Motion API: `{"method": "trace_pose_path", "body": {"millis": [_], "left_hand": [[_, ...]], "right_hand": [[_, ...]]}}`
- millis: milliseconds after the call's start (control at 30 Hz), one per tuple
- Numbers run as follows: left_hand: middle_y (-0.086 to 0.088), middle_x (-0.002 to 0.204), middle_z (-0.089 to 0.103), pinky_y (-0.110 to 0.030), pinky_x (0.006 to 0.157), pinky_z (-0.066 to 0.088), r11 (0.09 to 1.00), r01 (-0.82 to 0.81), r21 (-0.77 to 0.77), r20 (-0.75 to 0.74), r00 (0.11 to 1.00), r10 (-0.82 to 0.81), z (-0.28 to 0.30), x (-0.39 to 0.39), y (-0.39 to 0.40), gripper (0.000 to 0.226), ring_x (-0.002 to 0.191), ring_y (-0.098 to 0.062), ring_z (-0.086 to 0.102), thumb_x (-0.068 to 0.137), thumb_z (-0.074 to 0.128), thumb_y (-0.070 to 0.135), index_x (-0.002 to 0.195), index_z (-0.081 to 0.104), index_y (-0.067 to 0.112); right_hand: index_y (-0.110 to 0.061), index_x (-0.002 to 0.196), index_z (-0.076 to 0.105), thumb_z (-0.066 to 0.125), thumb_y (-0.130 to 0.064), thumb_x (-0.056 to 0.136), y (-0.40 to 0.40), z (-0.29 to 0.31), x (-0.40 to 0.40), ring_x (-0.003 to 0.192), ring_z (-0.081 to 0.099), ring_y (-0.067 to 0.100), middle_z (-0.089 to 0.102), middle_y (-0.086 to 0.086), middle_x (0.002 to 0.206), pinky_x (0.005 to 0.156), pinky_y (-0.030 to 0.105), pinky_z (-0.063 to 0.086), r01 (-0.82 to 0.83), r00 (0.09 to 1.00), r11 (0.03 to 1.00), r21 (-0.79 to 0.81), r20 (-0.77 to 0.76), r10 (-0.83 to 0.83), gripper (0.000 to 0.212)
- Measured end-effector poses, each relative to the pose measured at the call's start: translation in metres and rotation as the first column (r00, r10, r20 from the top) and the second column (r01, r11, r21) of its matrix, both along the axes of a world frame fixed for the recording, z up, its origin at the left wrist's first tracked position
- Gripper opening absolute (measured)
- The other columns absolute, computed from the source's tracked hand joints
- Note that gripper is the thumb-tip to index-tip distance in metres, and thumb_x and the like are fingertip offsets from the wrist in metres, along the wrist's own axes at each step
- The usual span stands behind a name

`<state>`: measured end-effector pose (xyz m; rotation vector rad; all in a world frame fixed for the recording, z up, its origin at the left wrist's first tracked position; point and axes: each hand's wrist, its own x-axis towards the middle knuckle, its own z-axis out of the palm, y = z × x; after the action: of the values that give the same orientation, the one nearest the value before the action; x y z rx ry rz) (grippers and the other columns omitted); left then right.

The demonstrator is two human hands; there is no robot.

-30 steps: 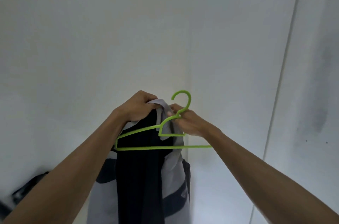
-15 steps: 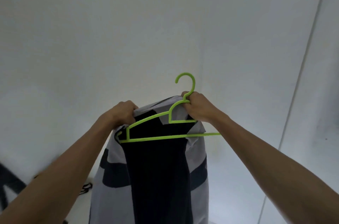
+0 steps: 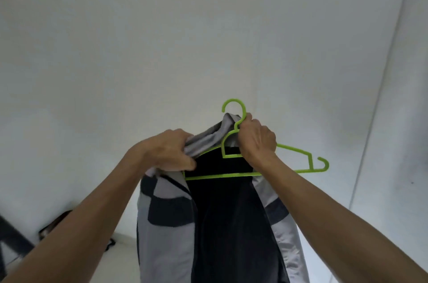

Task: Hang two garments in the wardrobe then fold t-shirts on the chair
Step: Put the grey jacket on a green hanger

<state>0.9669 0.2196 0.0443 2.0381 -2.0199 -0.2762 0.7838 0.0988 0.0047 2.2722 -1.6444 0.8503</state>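
A grey jacket (image 3: 166, 231) with dark panels and a dark lining hangs open in front of me, held up at chest height. A lime-green plastic hanger (image 3: 298, 154) sits inside its collar area, hook pointing up. My right hand (image 3: 257, 141) grips the hanger at its neck together with the jacket's collar. My left hand (image 3: 166, 150) grips the jacket's left shoulder fabric, pulling it over the hanger's left arm. The hanger's right arm sticks out bare past my right wrist.
A plain white wall (image 3: 162, 39) fills the view, with a white panel edge (image 3: 379, 97) running down on the right. Dark objects (image 3: 53, 227) lie on the floor at the lower left.
The jacket and hanger have risen and shifted right. My left hand has moved the shoulder fabric further over the hanger's left arm; the hanger's right end now shows bare.
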Motion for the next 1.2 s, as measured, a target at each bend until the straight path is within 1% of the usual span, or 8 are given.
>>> {"method": "trace_pose_path", "body": {"millis": [133,267,400,567,667,767,1000,1200], "left_hand": [[0.002,0.083,0.073,-0.043,0.068,0.062,0.998,-0.051,-0.047,-0.313,0.949,0.034,-0.01,-0.014,-0.012,0.07,0.082,-0.022,0.071,0.08,0.05,0.082,0.086,0.074,0.016],[0.009,0.118,0.058,-0.042,0.087,0.048,0.835,-0.098,-0.541,-0.002,0.993,0.116,-0.041,-0.003,-0.043,0.048,0.115,-0.02,0.051,0.095,0.036,0.067,0.11,0.06,0.028],[0.003,0.082,0.064,-0.037,0.072,0.047,0.864,-0.153,-0.48,-0.153,0.984,0.089,-0.049,-0.014,-0.054,0.062,0.081,-0.024,0.06,0.095,0.02,0.07,0.076,0.057,0.024],[0.006,0.047,0.048,-0.035,0.06,0.038,0.794,-0.227,-0.564,-0.344,0.939,0.024,-0.042,0.001,-0.063,0.077,0.054,-0.021,0.046,0.089,0.026,0.08,0.044,0.038,0.018],[0.007,0.035,0.034,-0.033,0.054,0.03,0.796,-0.179,-0.578,-0.359,0.932,-0.051,-0.033,0.007,-0.065,0.076,0.046,-0.018,0.032,0.083,0.027,0.08,0.039,0.03,0.019],[0.006,0.034,0.03,-0.033,0.052,0.026,0.798,-0.153,-0.584,-0.348,0.934,-0.076,-0.031,0.007,-0.065,0.075,0.046,-0.018,0.026,0.078,0.025,0.085,0.041,0.025,0.019],[0.005,0.036,0.026,-0.031,0.053,0.026,0.797,-0.144,-0.587,-0.317,0.946,-0.063,-0.033,-0.001,-0.066,0.074,0.045,-0.016,0.024,0.077,0.025,0.086,0.047,0.021,0.018],[0.005,0.036,0.025,-0.032,0.053,0.026,0.803,-0.136,-0.58,-0.273,0.961,-0.034,-0.031,-0.002,-0.062,0.079,0.044,-0.016,0.023,0.085,0.03,0.084,0.044,0.02,0.018]], "right_hand": [[-0.01,0.111,0.045,0.036,-0.024,0.106,0.008,0.011,0.008,0.09,0.058,0.035,0.062,0.016,0.112,0.07,0.039,0.037,-0.068,0.991,0.996,0.052,0.118,0.062,0.017],[-0.013,0.101,0.046,0.054,-0.027,0.095,0.016,0.019,0.007,0.085,0.052,0.032,0.058,0.009,0.101,0.071,0.039,0.041,-0.152,0.971,0.966,0.21,0.215,0.106,0.017],[-0.011,0.086,0.052,0.062,-0.026,0.081,0.019,0.037,-0.001,0.077,0.055,0.028,0.052,0.003,0.08,0.061,0.032,0.044,-0.306,0.927,0.892,0.332,0.317,0.2,0.019],[-0.017,0.097,0.069,0.068,-0.055,0.081,0.012,0.049,-0.038,0.079,0.05,0.025,0.058,0.008,0.09,0.059,0.03,0.038,-0.663,0.748,0.36,0.657,0.604,0.274,0.042],[-0.018,0.085,0.067,0.061,-0.049,0.08,0.005,0.037,-0.048,0.073,0.05,0.027,0.055,0.01,0.086,0.055,0.026,0.034,-0.761,0.647,0.215,0.612,0.743,0.171,0.032],[-0.017,0.056,0.054,0.048,-0.023,0.091,0.005,0.028,-0.047,0.043,0.04,0.014,0.043,-0.002,0.052,0.044,0.02,0.029,-0.728,0.677,0.268,0.631,0.723,0.135,0.036],[-0.01,0.08,0.059,0.059,-0.017,0.086,-0.008,0.019,-0.047,0.049,0.053,0.019,0.057,0.002,0.062,0.047,0.029,0.047,-0.393,0.885,0.738,0.548,0.006,0.466,0.009],[-0.006,0.106,0.065,0.056,0.001,0.085,-0.018,-0.004,-0.048,0.067,0.073,0.03,0.068,0.016,0.095,0.054,0.037,0.063,-0.324,0.929,0.716,0.618,0.064,0.365,0.023]]}}
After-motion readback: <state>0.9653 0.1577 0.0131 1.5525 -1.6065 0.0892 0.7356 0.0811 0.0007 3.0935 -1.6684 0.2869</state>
